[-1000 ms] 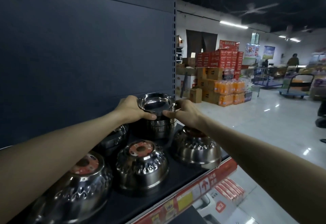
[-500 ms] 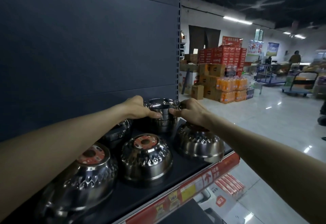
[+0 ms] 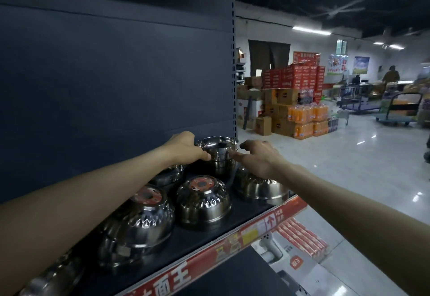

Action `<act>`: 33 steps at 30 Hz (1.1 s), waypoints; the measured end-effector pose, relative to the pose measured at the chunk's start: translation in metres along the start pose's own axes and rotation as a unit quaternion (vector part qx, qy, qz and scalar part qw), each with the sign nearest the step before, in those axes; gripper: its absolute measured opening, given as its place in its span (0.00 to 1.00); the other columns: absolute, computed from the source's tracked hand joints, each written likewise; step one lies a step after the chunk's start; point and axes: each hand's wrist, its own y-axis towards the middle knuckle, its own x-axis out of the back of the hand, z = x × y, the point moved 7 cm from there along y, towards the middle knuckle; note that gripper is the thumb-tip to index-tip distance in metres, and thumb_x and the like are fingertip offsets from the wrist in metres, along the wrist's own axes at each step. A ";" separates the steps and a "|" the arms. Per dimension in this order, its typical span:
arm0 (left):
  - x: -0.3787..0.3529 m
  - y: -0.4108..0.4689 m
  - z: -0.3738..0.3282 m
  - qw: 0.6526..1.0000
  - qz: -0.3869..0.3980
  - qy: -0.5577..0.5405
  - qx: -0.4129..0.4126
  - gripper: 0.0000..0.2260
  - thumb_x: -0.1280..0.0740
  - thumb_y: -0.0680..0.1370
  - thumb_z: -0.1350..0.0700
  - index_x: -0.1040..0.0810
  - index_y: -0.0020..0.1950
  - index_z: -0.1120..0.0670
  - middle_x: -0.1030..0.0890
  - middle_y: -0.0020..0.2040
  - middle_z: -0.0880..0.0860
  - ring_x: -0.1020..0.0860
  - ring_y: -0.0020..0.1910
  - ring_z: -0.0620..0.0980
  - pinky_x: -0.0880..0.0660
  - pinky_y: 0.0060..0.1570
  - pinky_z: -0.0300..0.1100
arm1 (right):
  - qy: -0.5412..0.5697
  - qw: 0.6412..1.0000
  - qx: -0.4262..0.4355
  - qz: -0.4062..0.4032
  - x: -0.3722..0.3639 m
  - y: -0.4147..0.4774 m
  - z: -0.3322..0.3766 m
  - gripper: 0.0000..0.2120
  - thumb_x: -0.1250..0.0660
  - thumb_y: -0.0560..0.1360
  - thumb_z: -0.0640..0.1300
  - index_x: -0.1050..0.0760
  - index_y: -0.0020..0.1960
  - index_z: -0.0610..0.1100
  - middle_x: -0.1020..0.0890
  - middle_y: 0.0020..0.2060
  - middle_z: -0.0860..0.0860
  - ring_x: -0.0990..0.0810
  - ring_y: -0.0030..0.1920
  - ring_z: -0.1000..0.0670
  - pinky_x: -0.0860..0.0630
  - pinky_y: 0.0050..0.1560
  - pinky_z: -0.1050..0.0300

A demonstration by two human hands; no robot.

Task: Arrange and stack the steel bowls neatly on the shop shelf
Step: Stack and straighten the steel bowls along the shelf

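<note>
Dark shop shelf (image 3: 204, 237) with a red price strip (image 3: 232, 245) along its front edge holds all the bowls. At the back right corner stands a stack of steel bowls (image 3: 217, 156), open side up, one inside the other. The left hand (image 3: 186, 149) is on the stack's left side. Its grip is closed round the stack, with the thumb across the front. The right hand (image 3: 258, 156) is just beside the stack's right side. Its grip is loose and open, with the fingers a little bent, and the thumb tip reaches the stack.

Four more steel bowls lie upside down near the stack. The middle bowl (image 3: 202, 202) and the near left bowl (image 3: 144, 221) each have a red sticker on top. The right bowl (image 3: 260, 189) sits under the right wrist. The back left bowl (image 3: 167, 177) is partly hidden by the left arm.

Behind the bowls rises a dark blue back panel (image 3: 116, 74). Far off on the shiny floor (image 3: 325, 167) are red boxes (image 3: 293, 76), orange drink packs (image 3: 307, 118) and a blue trolley (image 3: 395, 114)
</note>
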 end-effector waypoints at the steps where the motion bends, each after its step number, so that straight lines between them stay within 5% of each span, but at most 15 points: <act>1: 0.006 -0.012 -0.007 1.000 -0.005 -0.008 -0.015 0.19 0.21 0.76 0.45 0.22 0.60 0.51 0.21 0.62 0.49 0.22 0.63 0.50 0.25 0.69 0.49 | 0.020 1.000 -0.003 0.003 0.004 -0.009 0.001 0.31 0.38 0.82 0.68 0.24 0.71 0.44 0.18 0.67 0.43 0.21 0.65 0.40 0.23 0.66 0.39; 3: 0.015 -0.034 -0.019 0.999 -0.014 -0.036 -0.036 0.31 0.22 0.77 0.47 0.25 0.76 0.54 0.21 0.69 0.50 0.24 0.71 0.51 0.28 0.74 0.50 | 0.053 0.999 -0.009 0.001 0.012 -0.028 0.000 0.30 0.37 0.82 0.66 0.25 0.72 0.44 0.19 0.66 0.43 0.21 0.63 0.41 0.22 0.65 0.40; 5: 0.019 -0.053 -0.030 0.997 -0.017 -0.056 -0.052 0.35 0.22 0.78 0.48 0.30 0.82 0.55 0.22 0.73 0.51 0.26 0.75 0.51 0.30 0.76 0.50 | 0.065 0.998 -0.018 -0.006 0.021 -0.047 -0.002 0.30 0.36 0.82 0.65 0.25 0.73 0.44 0.19 0.68 0.42 0.21 0.64 0.41 0.22 0.66 0.39; 12: -0.006 -0.106 -0.051 0.989 0.033 -0.120 -0.080 0.29 0.22 0.78 0.53 0.25 0.78 0.53 0.20 0.69 0.52 0.20 0.65 0.50 0.21 0.63 0.42 | 0.065 0.998 -0.020 -0.017 0.053 -0.103 -0.007 0.28 0.34 0.83 0.60 0.26 0.75 0.43 0.20 0.69 0.44 0.22 0.65 0.44 0.24 0.64 0.48; 19: -0.027 -0.135 -0.061 0.985 0.065 -0.140 -0.078 0.29 0.22 0.78 0.53 0.25 0.78 0.52 0.19 0.68 0.50 0.20 0.66 0.48 0.25 0.70 0.45 | 0.008 1.000 -0.028 0.007 0.072 -0.138 -0.017 0.26 0.37 0.85 0.57 0.32 0.79 0.47 0.25 0.75 0.44 0.29 0.74 0.42 0.29 0.72 0.43; 24: -0.035 -0.135 -0.071 0.981 0.099 -0.153 -0.061 0.33 0.22 0.78 0.52 0.31 0.81 0.52 0.23 0.74 0.54 0.24 0.72 0.52 0.28 0.75 0.49 | 0.010 0.999 -0.042 0.026 0.062 -0.154 -0.021 0.29 0.35 0.84 0.57 0.35 0.80 0.47 0.24 0.72 0.43 0.25 0.67 0.42 0.27 0.61 0.47; 29: -0.049 -0.124 -0.076 0.993 0.082 -0.030 -0.074 0.41 0.21 0.76 0.45 0.36 0.84 0.53 0.28 0.79 0.54 0.27 0.75 0.54 0.28 0.67 0.44 | 0.007 0.997 -0.064 0.035 0.051 -0.159 -0.035 0.25 0.32 0.82 0.55 0.31 0.74 0.45 0.21 0.67 0.43 0.23 0.62 0.43 0.25 0.60 0.47; 33: -0.062 -0.111 -0.077 0.985 0.068 0.140 -0.070 0.42 0.26 0.75 0.34 0.32 0.80 0.57 0.29 0.80 0.55 0.33 0.80 0.57 0.37 0.80 0.53 | 0.031 0.994 -0.099 0.042 0.038 -0.154 -0.049 0.23 0.30 0.81 0.52 0.27 0.71 0.41 0.20 0.67 0.42 0.22 0.60 0.43 0.24 0.61 0.48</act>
